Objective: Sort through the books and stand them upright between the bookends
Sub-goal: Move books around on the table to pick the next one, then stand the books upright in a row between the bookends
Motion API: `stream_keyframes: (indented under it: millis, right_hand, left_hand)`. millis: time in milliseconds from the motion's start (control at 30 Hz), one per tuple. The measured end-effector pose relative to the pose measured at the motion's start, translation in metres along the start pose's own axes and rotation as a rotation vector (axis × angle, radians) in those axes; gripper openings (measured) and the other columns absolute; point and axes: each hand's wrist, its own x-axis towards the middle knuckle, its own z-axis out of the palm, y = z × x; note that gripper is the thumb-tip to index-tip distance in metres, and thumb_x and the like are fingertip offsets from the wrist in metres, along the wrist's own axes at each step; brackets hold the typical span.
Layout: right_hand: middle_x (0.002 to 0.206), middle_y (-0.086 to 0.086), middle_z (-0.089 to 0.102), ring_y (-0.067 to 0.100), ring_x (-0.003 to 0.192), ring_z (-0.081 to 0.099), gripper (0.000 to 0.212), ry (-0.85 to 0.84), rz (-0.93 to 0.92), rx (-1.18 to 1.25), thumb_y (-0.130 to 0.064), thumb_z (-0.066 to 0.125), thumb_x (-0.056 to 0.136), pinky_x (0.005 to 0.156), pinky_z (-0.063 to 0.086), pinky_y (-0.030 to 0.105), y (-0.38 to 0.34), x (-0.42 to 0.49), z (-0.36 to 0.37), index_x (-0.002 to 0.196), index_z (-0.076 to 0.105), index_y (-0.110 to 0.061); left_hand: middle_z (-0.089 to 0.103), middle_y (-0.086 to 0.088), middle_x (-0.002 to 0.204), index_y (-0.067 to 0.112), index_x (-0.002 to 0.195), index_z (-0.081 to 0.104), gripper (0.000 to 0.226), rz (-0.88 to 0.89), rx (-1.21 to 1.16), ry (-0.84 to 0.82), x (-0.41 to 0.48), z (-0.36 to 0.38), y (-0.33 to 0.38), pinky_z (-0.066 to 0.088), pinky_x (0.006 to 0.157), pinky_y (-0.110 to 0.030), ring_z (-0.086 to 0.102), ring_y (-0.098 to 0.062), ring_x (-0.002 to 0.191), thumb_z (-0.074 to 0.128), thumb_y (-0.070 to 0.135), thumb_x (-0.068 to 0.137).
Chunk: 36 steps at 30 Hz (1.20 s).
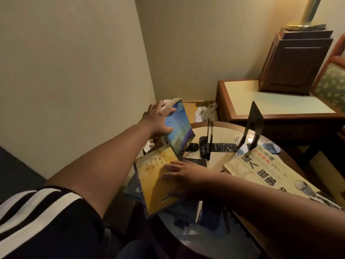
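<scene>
My left hand grips the top edge of a blue book, which stands tilted at the left side of the round table, left of the bookends. My right hand lies flat with straight fingers on a yellow book that rests on a pile of darker books. Two black bookends stand on the table: the left bookend and the taller right bookend, with nothing between them. A cream book with large black characters lies flat at the right.
The round table has a glass-covered top. Behind it stand a cardboard box with a white plastic bag and a wooden side table carrying a dark cabinet and a brass lamp base. The wall is close on the left.
</scene>
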Motion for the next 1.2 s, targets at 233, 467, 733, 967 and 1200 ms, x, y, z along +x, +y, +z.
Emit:
stream_keyframes:
  millis: [233,467,733,967,1200]
  right_hand:
    - [0.164,-0.006,0.020,0.018,0.152,0.009,0.061,-0.096,0.048,-0.006,-0.043,0.056,0.097,0.121,0.003,0.055,0.029,-0.038,-0.025,0.153,0.031,-0.038]
    - [0.143,-0.006,0.052,0.018,0.129,0.049,0.056,-0.135,0.181,-0.022,-0.016,0.063,0.089,0.113,0.030,0.039,0.031,-0.044,-0.052,0.141,0.051,-0.035]
    - [0.119,-0.003,0.060,0.017,0.104,0.058,0.050,0.079,0.191,0.119,-0.058,0.064,0.088,0.085,0.053,0.035,-0.016,0.026,-0.039,0.124,0.063,-0.023]
    - [0.150,0.010,0.029,0.036,0.133,0.031,0.092,-0.078,0.234,-0.155,-0.082,0.059,0.072,0.102,0.040,0.055,-0.033,0.068,-0.037,0.149,0.034,-0.039]
    - [0.155,0.004,0.026,0.042,0.138,0.022,0.094,-0.214,0.225,-0.178,-0.078,0.069,0.067,0.100,0.038,0.064,-0.037,0.077,-0.042,0.146,0.034,-0.041]
  left_hand:
    - [0.020,-0.004,0.156,0.040,0.146,0.035,0.077,0.003,-0.028,0.031,-0.002,0.002,0.000,0.035,0.107,-0.051,0.022,-0.032,0.139,0.068,0.043,0.076]
    - [0.017,-0.004,0.158,0.039,0.148,0.032,0.077,-0.008,-0.021,0.012,-0.006,0.001,-0.002,0.033,0.108,-0.051,0.020,-0.032,0.141,0.067,0.044,0.079]
    - [0.017,-0.005,0.158,0.039,0.147,0.032,0.077,-0.005,-0.025,-0.016,-0.006,-0.001,-0.003,0.035,0.108,-0.052,0.019,-0.033,0.141,0.067,0.042,0.079]
    - [0.018,-0.005,0.157,0.037,0.146,0.034,0.074,0.012,-0.066,0.014,-0.007,0.002,-0.006,0.035,0.109,-0.052,0.017,-0.032,0.141,0.067,0.040,0.079]
    - [0.018,-0.005,0.157,0.038,0.145,0.034,0.073,0.023,-0.065,0.006,-0.004,0.001,-0.005,0.036,0.109,-0.052,0.017,-0.032,0.141,0.066,0.041,0.079]
